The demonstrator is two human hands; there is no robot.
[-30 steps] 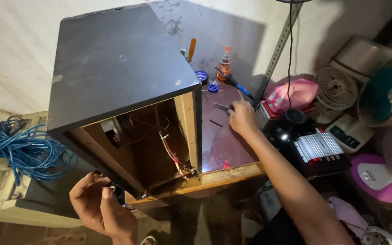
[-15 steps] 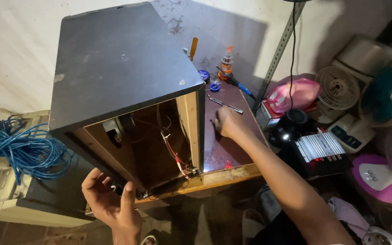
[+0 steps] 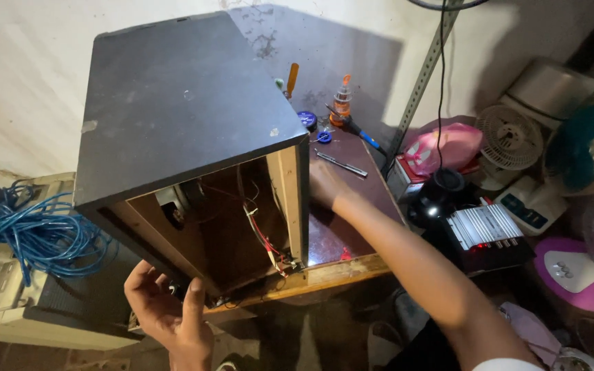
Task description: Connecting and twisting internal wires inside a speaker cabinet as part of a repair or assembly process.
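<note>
The speaker box (image 3: 194, 124), a large black cabinet with its open back turned toward the camera, stands tilted on the near end of the table (image 3: 338, 271). The left hand (image 3: 166, 312) cups its bottom near corner at about 7 o'clock, fingers curled up against the lower edge and thumb raised, so it grips the box. The right hand (image 3: 324, 184) lies flat against the box's right side wall at 3 o'clock; its fingers are hidden behind the wooden edge, so how far they are spread cannot be told.

Inside the box, red and white wires (image 3: 266, 237) run down the right inner wall to the bottom edge, and a metal part (image 3: 172, 203) sits at the upper left.

Just past the right hand, toward 1 o'clock, a metal tool (image 3: 342, 163) lies on the table. Farther at 12 to 1 o'clock are a screwdriver (image 3: 355, 129), a small orange-topped bottle (image 3: 342, 103) and a blue disc (image 3: 306, 119). At 3 o'clock, off the table, sits a finned amplifier (image 3: 486, 230), with a pink case (image 3: 445, 148) and fans (image 3: 517, 137) beyond. At 9 o'clock lies a blue cable coil (image 3: 29, 230).
</note>
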